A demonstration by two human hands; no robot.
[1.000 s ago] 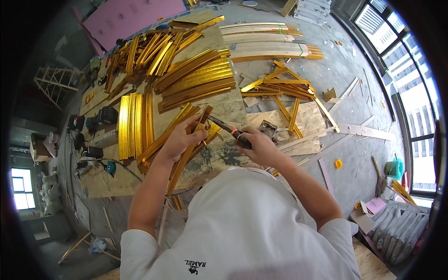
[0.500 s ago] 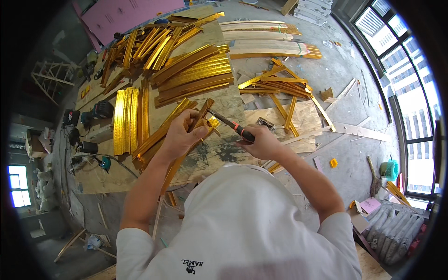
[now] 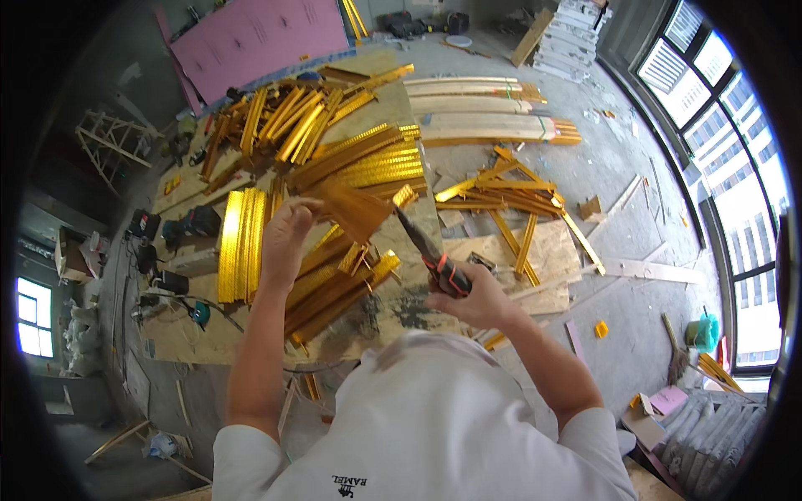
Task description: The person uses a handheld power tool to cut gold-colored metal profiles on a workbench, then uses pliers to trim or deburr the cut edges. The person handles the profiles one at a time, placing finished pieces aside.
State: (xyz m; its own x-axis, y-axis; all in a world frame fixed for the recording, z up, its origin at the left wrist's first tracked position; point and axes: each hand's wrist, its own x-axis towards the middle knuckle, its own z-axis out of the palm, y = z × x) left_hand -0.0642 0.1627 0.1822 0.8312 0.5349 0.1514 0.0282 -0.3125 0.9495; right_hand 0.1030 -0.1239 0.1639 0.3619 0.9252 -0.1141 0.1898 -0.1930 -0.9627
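My left hand is raised above the worktable, its fingers closed on one end of a gold metallic strip that is smeared by motion. My right hand grips a hand tool with a black and red handle and a long, dark, tapered head. The tool's tip points up and left, near the far end of the blurred strip; whether they touch I cannot tell. Beneath my hands, several more gold strips lie slanted on the plywood worktable.
Gold strips lie in a neat stack at left, with others in a jumbled heap farther back. A teal and black power tool sits on the left side. More gold strips are piled at right, near bundled pale boards.
My left hand has moved left and up with a strip, now blurred. The right hand's tool has tilted steeper, and its tip has shifted right. The whole view has shifted slightly.
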